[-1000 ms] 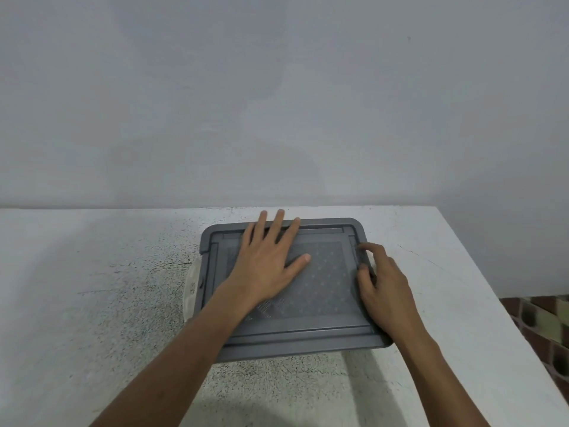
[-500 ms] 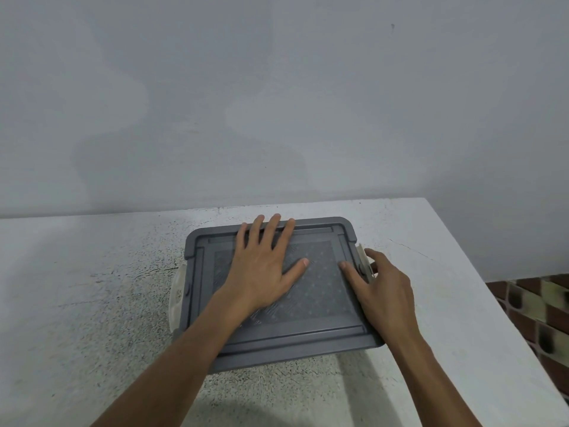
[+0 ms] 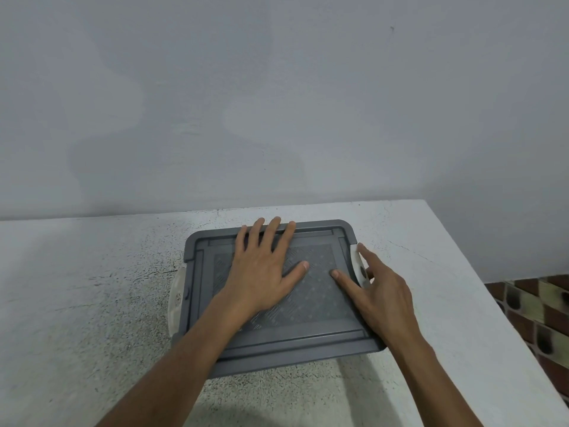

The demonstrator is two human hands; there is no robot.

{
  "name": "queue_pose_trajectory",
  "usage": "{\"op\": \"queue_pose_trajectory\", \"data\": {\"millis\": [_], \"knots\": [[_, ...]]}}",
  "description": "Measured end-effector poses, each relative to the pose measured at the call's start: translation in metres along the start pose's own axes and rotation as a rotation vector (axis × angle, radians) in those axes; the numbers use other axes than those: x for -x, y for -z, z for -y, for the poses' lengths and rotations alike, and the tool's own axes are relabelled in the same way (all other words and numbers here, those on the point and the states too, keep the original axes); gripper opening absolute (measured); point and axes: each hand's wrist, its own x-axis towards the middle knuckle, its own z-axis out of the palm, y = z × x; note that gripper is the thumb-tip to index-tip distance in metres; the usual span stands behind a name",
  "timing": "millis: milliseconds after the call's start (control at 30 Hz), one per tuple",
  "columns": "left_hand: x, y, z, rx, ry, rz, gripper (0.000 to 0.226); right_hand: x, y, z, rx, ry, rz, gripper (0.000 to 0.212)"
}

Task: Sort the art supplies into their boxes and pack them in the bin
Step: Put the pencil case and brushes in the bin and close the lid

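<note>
Bin (image 3: 295, 355) sits lidded beneath both my hands: left hand (image 3: 261, 272) spread flat on its lid (image 3: 320, 303) to pin it down, right hand (image 3: 385, 297) relaxed at its edge, thumb (image 3: 345, 282) on the lid, straight fingers (image 3: 365, 253) against the white latch (image 3: 357, 265), I reckon to snap it home.

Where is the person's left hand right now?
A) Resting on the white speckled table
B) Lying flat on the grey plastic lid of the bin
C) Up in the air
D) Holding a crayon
B: the left hand lies flat, with its fingers spread, on top of the grey plastic lid.
</note>
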Motion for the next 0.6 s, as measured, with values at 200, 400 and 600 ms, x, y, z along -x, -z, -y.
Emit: {"op": "queue_pose_trajectory", "data": {"millis": [200,400,600], "knots": [[-0.0008,0.0008,0.0000,-0.005,0.005,0.007,0.087,-0.0016,-0.0024,-0.0034,0.046,0.032,-0.023,0.088],[-0.0011,0.0007,0.0005,-0.006,0.004,0.011,0.086,-0.0016,-0.0018,-0.0022,0.020,0.011,-0.041,0.076],[-0.0017,0.0008,0.0002,0.008,0.005,0.032,0.086,-0.0038,-0.0002,-0.0051,-0.043,-0.016,-0.050,0.045]]}}
